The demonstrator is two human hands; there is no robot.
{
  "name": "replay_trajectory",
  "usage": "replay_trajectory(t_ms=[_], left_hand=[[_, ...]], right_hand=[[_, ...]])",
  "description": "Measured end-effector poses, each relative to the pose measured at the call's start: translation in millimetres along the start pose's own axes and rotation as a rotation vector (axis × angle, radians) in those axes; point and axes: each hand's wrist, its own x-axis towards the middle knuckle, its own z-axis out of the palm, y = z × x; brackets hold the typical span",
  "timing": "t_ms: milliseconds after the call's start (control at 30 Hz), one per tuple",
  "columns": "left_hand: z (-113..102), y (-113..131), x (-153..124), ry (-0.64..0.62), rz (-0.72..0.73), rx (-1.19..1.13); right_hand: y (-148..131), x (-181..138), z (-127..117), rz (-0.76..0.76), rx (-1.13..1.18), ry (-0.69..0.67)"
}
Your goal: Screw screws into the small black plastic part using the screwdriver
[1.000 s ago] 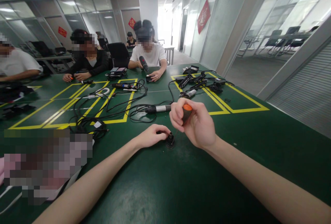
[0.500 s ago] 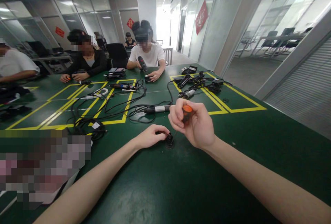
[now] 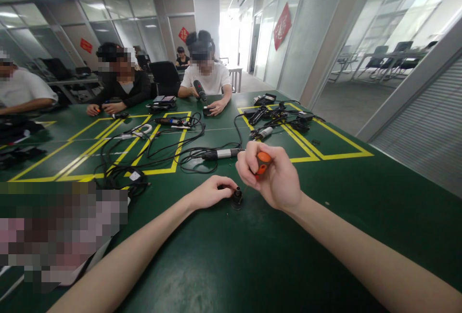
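My right hand (image 3: pixel 272 173) is wrapped round the orange and dark handle of a screwdriver (image 3: pixel 263 160), held tilted above the table. Its thin shaft is only faintly visible, slanting down to the left towards a small black part (image 3: pixel 237 199). That part stands on the green table with a wide round base and a narrow tube-like top. From the left, my left hand (image 3: pixel 213 191) closes on it, thumb and forefinger at its upper end. The far side of the part and the screwdriver's tip cannot be made out clearly.
A silver and black cylindrical tool (image 3: pixel 225 153) with a coiled cable lies just beyond my hands. More cables and tools (image 3: pixel 267 113) lie inside yellow tape marks. Opposite, a person (image 3: pixel 207 79) holds a power screwdriver (image 3: pixel 199 90). A blurred flat object (image 3: pixel 72 236) is at left.
The screwdriver handle has turned in my right hand, so more of its orange side shows. My left hand stays on the black part. The whole view has shifted slightly.
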Motion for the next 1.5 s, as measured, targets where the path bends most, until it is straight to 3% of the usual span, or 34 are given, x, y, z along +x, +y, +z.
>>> replay_trajectory(t_ms=[167, 433, 767, 1500], left_hand=[[0.4, -2.5, 0.5, 0.021, 0.006, 0.011], [0.0, -2.0, 0.1, 0.005, 0.001, 0.019], [0.4, -0.2, -0.9, 0.017, -0.001, 0.038], [0.7, 2.7, -0.6, 0.000, -0.004, 0.021]], right_hand=[[0.8, -1.7, 0.1, 0.062, 0.066, -0.075], [-1.0, -1.6, 1.6, 0.024, 0.064, -0.041], [-0.4, -3.5, 1.0, 0.062, 0.114, -0.094], [-1.1, 0.0, 3.0, 0.010, 0.020, 0.019]])
